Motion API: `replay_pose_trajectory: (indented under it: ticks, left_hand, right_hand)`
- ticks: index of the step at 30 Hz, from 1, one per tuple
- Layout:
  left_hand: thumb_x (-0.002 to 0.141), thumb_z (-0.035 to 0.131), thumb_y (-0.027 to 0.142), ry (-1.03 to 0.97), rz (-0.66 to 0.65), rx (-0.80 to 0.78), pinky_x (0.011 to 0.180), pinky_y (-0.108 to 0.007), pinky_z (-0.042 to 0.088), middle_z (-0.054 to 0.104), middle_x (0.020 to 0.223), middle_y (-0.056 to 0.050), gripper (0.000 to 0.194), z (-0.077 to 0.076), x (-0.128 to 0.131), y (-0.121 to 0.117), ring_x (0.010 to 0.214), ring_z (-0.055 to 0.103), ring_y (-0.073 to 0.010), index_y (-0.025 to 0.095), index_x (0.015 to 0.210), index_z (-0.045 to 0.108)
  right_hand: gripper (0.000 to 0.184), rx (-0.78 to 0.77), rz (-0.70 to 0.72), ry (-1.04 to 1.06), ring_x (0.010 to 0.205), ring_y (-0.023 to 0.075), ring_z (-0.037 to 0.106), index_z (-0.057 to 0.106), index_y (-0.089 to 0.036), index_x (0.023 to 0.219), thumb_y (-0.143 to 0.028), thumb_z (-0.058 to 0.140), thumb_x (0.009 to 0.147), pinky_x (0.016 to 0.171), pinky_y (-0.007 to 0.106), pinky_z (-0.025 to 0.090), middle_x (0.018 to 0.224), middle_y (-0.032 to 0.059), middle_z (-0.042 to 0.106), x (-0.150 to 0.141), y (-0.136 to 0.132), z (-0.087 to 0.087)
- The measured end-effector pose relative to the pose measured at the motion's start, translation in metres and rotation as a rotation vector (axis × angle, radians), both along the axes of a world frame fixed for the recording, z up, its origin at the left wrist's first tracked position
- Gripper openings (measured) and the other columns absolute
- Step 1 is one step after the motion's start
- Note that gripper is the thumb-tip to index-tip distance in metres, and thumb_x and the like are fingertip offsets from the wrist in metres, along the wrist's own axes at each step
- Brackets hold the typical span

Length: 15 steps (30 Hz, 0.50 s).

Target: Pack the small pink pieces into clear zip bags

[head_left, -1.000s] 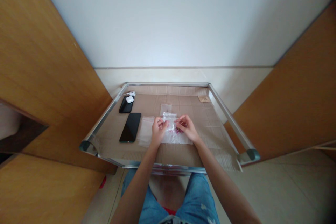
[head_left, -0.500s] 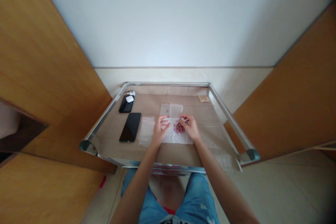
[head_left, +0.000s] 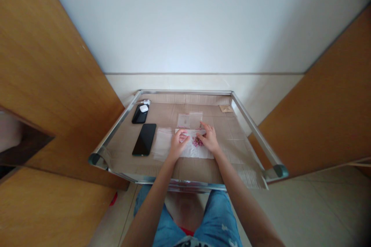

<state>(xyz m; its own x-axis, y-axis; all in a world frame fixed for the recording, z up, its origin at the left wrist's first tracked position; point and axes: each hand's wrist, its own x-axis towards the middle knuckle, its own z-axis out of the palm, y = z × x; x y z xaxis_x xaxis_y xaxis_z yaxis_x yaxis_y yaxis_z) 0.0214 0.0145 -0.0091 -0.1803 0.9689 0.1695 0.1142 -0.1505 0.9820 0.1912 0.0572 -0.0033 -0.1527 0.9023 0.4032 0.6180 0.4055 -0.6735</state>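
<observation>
A loose pile of small pink and dark red beads or similar pieces (head_left: 197,142) lies on a white sheet (head_left: 189,153). My right hand (head_left: 210,139) is over the pile's right side, thumb and index finger apart, the index reaching toward a small clear plastic bag (head_left: 196,117). Its other fingers are partly hidden. At the sheet's left end rests my left hand (head_left: 177,144), fingers loosely curled with the thumb apart and nothing visible in it. A second clear bag (head_left: 183,120) lies beside the first, with pink bits near the lower edges of both.
Left of the sheet lie more clear bags (head_left: 162,143) and a black phone (head_left: 144,139). Behind it, another dark phone (head_left: 139,116) carries a white earbud case (head_left: 143,108) beside a white charger (head_left: 147,102). A metal frame (head_left: 252,123) surrounds the cardboard surface (head_left: 237,150).
My right hand's thumb and index finger have spread from a near pinch, the index stretching forward. The right clear bag has shifted slightly away from me. My left hand has hardly moved.
</observation>
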Motion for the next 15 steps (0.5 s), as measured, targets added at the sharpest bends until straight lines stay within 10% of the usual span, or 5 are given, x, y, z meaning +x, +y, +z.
replay_pose_trajectory:
  ticks: [15]
  left_hand:
    - [0.075,0.060,0.029,0.161,-0.011,0.136,0.074,-0.029,0.048,0.064,0.087,-0.005,0.013,0.018,0.008,-0.011,0.078,0.059,-0.0160,0.022,0.085,0.060]
  right_hand:
    - [0.019,-0.028,-0.054,-0.062,0.095,0.0253,0.051,0.068,-0.026,0.091,-0.030,0.055,0.078,0.084,0.039,0.034,0.094,0.0043,0.067,0.000,-0.009,0.009]
